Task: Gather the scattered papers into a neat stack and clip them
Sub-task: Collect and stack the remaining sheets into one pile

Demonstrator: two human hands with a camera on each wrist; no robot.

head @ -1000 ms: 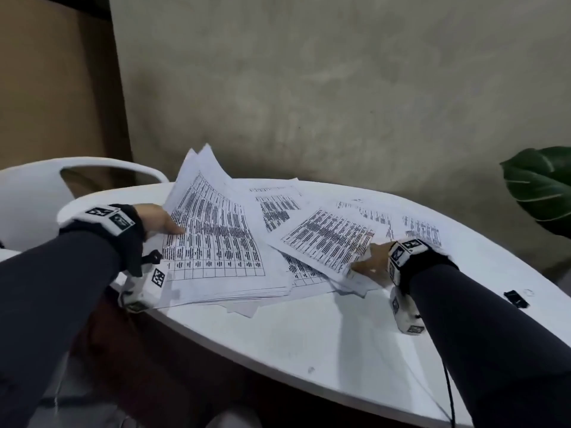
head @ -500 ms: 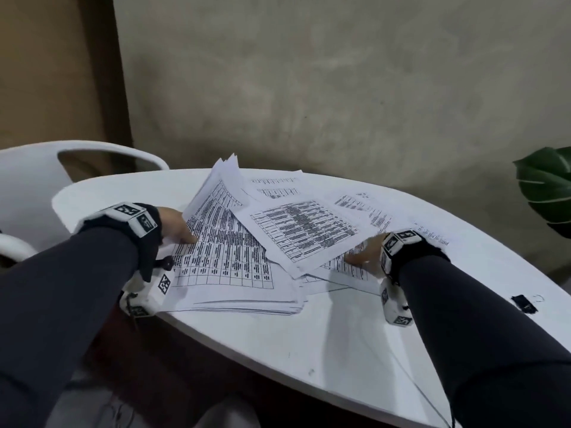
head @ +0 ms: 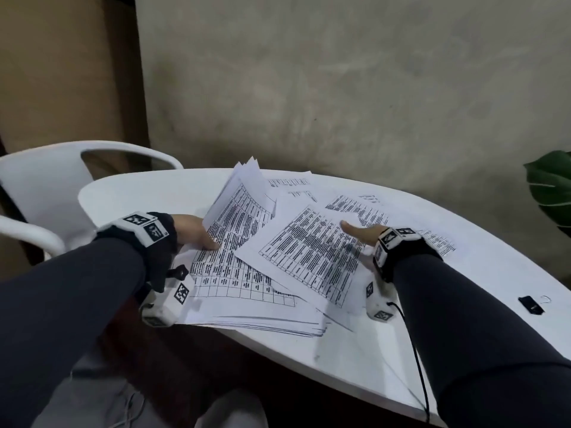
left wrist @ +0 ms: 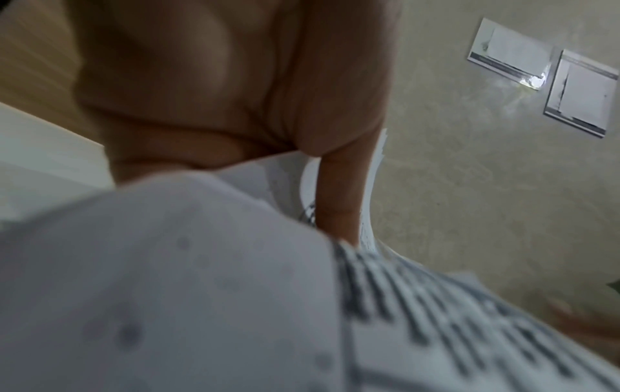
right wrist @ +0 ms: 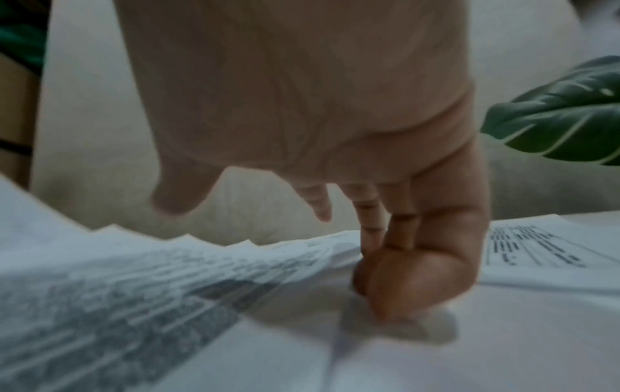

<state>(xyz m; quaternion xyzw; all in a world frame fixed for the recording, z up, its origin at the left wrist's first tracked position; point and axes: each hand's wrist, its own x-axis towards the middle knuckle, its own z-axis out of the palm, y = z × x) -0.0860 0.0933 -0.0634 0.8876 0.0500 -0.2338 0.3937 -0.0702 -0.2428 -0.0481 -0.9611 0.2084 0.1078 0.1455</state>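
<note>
Printed sheets form a rough stack [head: 234,288] on the near left of the white table [head: 355,359]. My left hand [head: 194,230] grips its left edge, thumb on top, with some sheets curled up against the fingers [left wrist: 339,191]. A skewed sheet [head: 309,261] lies across the stack, and my right hand [head: 360,234] rests on its far right part, fingers [right wrist: 402,278] pressing down on paper. More loose sheets [head: 358,205] lie spread behind and to the right. A black binder clip [head: 530,304] lies on the table far right, away from both hands.
A white plastic chair [head: 46,186] stands at the table's left end. A green plant leaf [head: 553,193] hangs at the right edge. A plain wall runs close behind the table. The stack's near corner overhangs the table edge by my left wrist.
My right hand has slid loose sheets leftwards onto the stack. My left hand has kept its hold on the left edge, and the lifted sheets there stand steeper.
</note>
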